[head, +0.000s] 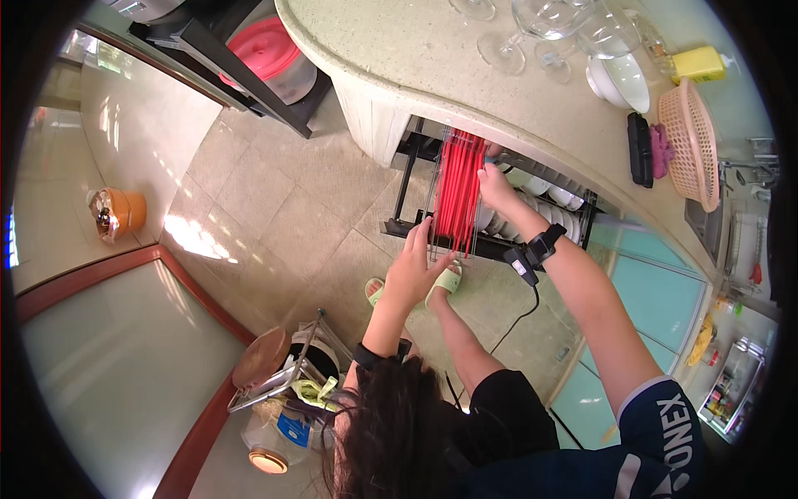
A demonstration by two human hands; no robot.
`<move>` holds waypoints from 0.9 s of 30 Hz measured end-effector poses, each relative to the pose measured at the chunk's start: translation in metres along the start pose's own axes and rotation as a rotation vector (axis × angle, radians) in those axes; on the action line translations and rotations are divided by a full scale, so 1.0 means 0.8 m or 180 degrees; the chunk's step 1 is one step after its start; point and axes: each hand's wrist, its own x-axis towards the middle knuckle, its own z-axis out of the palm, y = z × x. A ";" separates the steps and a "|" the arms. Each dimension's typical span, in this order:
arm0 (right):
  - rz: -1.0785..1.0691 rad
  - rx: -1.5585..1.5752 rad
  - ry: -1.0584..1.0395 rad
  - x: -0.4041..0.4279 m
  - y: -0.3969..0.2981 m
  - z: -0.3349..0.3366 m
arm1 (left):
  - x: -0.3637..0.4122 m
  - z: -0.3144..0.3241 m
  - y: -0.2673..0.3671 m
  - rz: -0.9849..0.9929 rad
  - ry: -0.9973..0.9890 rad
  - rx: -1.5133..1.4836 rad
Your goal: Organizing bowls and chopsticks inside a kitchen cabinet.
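Observation:
Below the counter's curved edge, a pulled-out drawer rack (pixel 408 181) holds a wire basket (pixel 434 215) filled with long red sticks, perhaps chopsticks (pixel 458 187). My left hand (pixel 414 265) is at the basket's near end, thumb and fingers apart around its corner; whether it grips the wire is unclear. At the far right side of the basket is my right hand (pixel 494 181), its fingers curled by the sticks and partly hidden; what they hold cannot be told. White plates and bowls (pixel 564 221) stand in the rack to the right of the basket.
The stone-like counter (pixel 405 50) bears wine glasses (pixel 502 53), a white bowl (pixel 623 81), a yellow bottle (pixel 698 65) and a pink plastic basket (pixel 689 143). A black shelf (pixel 243 75) holds a red-lidded container (pixel 265 50). A cable (pixel 522 317) hangs near my right forearm.

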 end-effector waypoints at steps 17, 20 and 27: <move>-0.0244 0.0025 0.0141 0.000 0.028 0.007 | 0.012 -0.003 -0.003 -0.0191 -0.0366 -0.0546; -0.0205 -0.0009 0.0081 -0.007 0.013 0.010 | 0.008 -0.009 -0.003 -0.0185 -0.0386 -0.0302; -0.0228 -0.0152 0.0178 -0.018 0.000 0.005 | 0.010 -0.002 -0.012 0.0099 -0.0310 -0.0194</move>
